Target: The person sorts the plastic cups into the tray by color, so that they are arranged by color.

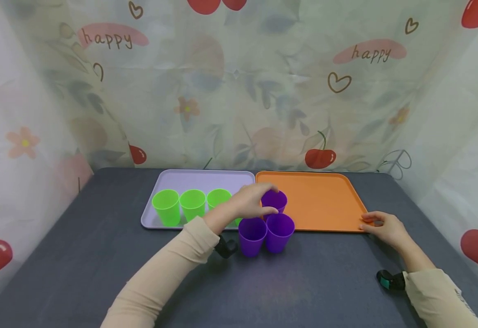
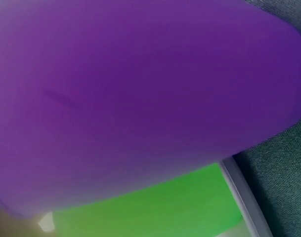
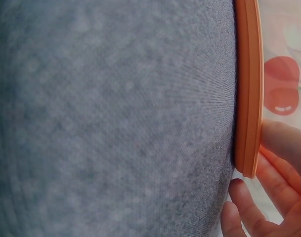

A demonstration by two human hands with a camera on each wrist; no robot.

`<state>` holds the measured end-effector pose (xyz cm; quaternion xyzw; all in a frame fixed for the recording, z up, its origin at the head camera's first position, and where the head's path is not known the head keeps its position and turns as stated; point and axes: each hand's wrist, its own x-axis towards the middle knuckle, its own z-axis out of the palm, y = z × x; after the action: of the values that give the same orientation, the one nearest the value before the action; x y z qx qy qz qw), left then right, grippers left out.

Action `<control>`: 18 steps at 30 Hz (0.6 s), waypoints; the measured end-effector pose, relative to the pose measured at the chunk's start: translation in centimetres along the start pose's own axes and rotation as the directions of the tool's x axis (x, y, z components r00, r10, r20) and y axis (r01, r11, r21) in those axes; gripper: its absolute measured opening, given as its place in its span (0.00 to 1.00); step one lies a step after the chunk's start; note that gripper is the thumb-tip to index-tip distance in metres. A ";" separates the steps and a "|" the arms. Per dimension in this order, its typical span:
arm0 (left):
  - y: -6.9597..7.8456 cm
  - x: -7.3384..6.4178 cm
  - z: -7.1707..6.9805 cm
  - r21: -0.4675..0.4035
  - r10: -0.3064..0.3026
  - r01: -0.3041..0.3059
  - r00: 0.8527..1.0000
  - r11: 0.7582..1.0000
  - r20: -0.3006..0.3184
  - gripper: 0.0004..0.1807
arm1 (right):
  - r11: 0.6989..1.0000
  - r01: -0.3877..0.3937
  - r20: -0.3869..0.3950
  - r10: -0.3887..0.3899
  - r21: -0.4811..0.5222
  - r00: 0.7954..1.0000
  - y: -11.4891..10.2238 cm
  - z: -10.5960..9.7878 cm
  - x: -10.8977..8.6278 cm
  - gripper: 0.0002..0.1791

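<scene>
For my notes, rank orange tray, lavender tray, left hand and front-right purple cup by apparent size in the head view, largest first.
Orange tray and lavender tray: too alike to rank
Left hand
Front-right purple cup

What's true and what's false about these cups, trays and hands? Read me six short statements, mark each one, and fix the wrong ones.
1. Green cups stand on the lilac tray. True.
2. The green cups lie tipped on their sides. False: they stand upright.
3. The left hand is around a purple cup. True.
4. Only one purple cup is in view. False: three are.
5. The right hand is at a near corner of the orange tray. True.
6. The orange tray is stacked on the lilac tray. False: they lie side by side.
</scene>
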<state>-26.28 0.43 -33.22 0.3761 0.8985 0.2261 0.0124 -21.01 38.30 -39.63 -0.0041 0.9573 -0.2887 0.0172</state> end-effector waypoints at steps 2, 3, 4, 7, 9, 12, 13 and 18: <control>0.0 0.0 0.1 -0.004 -0.015 0.015 1.000 1.000 -0.002 0.26 | 1.000 0.000 -0.001 0.000 0.000 1.000 0.0 0.0 0.0 0.27; 0.0 0.1 0.1 -0.006 -0.021 0.021 1.000 1.000 -0.004 0.26 | 1.000 0.000 -0.002 0.000 0.001 1.000 0.0 0.0 0.0 0.26; -0.1 0.1 0.2 -0.008 -0.027 0.027 1.000 1.000 -0.005 0.25 | 1.000 0.000 -0.003 0.000 0.001 1.000 0.0 0.0 0.0 0.26; -0.1 0.3 0.3 -0.010 -0.040 0.040 0.999 0.999 -0.005 0.25 | 1.000 -0.001 -0.003 0.001 0.002 1.000 0.1 0.0 0.0 0.26; -0.2 0.4 0.4 -0.008 -0.045 0.045 0.999 0.999 -0.006 0.25 | 1.000 -0.002 0.000 0.002 0.004 1.000 0.1 0.0 0.0 0.26; -0.2 0.4 0.4 -0.001 -0.047 0.047 0.999 0.999 -0.008 0.25 | 1.000 -0.003 0.002 0.003 0.007 1.000 0.2 0.0 0.1 0.27; -0.2 0.4 0.4 -0.001 -0.048 0.048 0.999 0.999 -0.008 0.24 | 1.000 -0.005 0.002 0.005 0.008 1.000 0.2 0.0 0.1 0.27; -0.1 0.5 0.4 -0.001 -0.055 0.055 0.999 0.999 0.001 0.25 | 1.000 -0.003 -0.002 0.003 0.005 1.000 0.2 0.0 0.1 0.27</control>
<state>-26.60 0.85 -33.54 0.3514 0.9083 0.2260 0.0191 -21.11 38.44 -39.76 -0.0023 0.9566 -0.2910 0.0167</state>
